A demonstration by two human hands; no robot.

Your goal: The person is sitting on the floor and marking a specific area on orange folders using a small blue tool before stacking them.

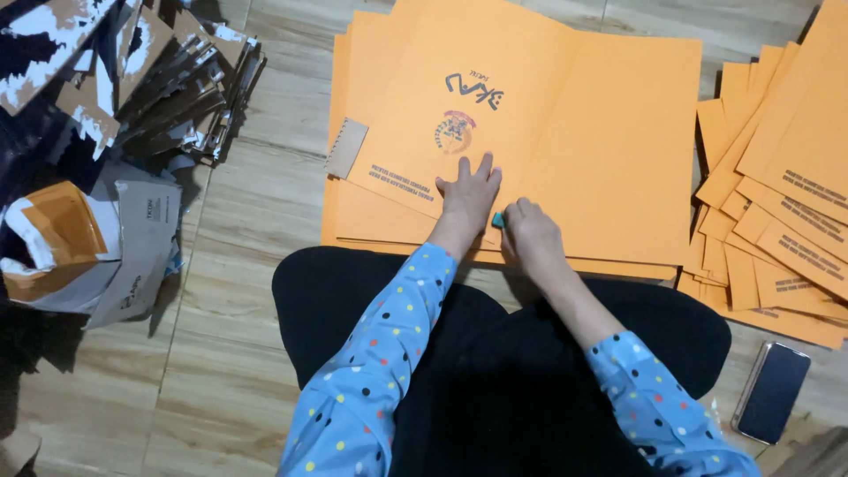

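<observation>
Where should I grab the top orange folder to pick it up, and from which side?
Probably the near edge of the top orange folder, beside the left hand pressing it flat. That edge faces the person, and it lies open and flat on the folder stack, so fingers would slide under from the near side. The right hand holds a small teal thing there.

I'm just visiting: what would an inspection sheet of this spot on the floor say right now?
Surface: tiled floor, pale wood pattern.
Job's things: open orange folder on a stack of the same; small teal object at the right hand's fingertips.
Clutter: fanned orange folder pile at right; dark clip stack and torn wrapping at left; phone.
Hands: left hand flat on the folder; right hand closed on the teal object.
Cables: nothing seen.
Surroundings: person seated, dotted blue sleeves.
</observation>
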